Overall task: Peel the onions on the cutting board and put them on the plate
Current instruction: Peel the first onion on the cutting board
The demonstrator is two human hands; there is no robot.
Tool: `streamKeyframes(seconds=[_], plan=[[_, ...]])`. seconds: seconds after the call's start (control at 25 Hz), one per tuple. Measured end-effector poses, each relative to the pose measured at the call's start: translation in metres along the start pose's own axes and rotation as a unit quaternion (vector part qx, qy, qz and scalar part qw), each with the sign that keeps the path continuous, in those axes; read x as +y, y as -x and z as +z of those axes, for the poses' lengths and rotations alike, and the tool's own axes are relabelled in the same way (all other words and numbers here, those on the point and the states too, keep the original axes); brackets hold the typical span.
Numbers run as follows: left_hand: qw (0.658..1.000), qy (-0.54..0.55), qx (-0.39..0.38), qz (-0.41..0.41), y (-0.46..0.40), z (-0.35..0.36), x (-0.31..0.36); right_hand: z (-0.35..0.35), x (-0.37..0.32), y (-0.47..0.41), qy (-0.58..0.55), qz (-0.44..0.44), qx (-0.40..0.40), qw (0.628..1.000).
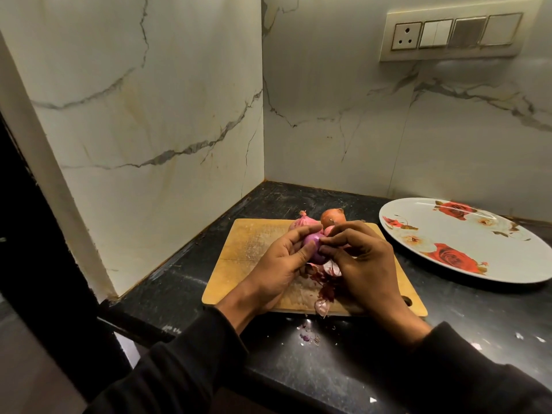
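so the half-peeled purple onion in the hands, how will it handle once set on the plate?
The purple onion is rounded, so it probably rolls on the shallow plate. Its bared skin looks glossy, so likely slippery. The left hand and right hand grip it without denting it, so probably firm.

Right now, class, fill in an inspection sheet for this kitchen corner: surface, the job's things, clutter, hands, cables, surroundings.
Surface: dark counter; wooden board lies on it.
Job's things: purple onion held over the board; pink onion and brown onion at the board's far edge; flowered plate to the right, no onions on it.
Clutter: peels on the board; scraps on the counter.
Hands: left hand grips the purple onion; right hand pinches at it.
Cables: nothing seen.
Surroundings: marble walls; switch panel upper right.
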State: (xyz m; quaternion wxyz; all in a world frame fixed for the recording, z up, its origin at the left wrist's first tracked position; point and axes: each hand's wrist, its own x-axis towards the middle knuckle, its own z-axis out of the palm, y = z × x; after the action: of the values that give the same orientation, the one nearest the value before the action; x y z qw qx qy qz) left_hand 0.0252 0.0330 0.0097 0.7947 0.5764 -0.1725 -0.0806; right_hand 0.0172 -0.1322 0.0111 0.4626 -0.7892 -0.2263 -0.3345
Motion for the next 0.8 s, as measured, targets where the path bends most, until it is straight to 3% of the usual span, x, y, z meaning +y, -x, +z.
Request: streamKeyframes(seconds=[0.2, 0.32, 0.4, 0.48, 0.64, 0.8], plan=[[0.998, -0.065, 0.0, 0.006, -0.001, -0.001, -0.007, -0.002, 0.004, -0.001, 0.074, -0.025, 0.024, 0.997], [0.999, -0.049, -0.002, 0.002, -0.001, -0.001, -0.006, -0.001, 0.016, -0.003, 0.007, 0.075, 0.052, 0.996], [1.0, -0.022, 0.017, -0.01, -0.001, 0.0, -0.004, -0.004, 0.022, -0.006, -0.005, 0.094, 0.073, 0.993], [1.0, -0.004, 0.028, -0.012, -0.002, -0.001, -0.004, -0.007, 0.016, -0.008, 0.017, 0.069, 0.048, 0.996], [0.999, 0.028, 0.024, 0.008, -0.002, -0.002, -0.004, -0.007, 0.001, -0.002, 0.015, 0.015, -0.088, 0.996], [0.999, 0.032, 0.034, 0.027, -0.002, -0.002, -0.002, -0.008, 0.005, -0.002, -0.003, 0.008, -0.103, 0.995]])
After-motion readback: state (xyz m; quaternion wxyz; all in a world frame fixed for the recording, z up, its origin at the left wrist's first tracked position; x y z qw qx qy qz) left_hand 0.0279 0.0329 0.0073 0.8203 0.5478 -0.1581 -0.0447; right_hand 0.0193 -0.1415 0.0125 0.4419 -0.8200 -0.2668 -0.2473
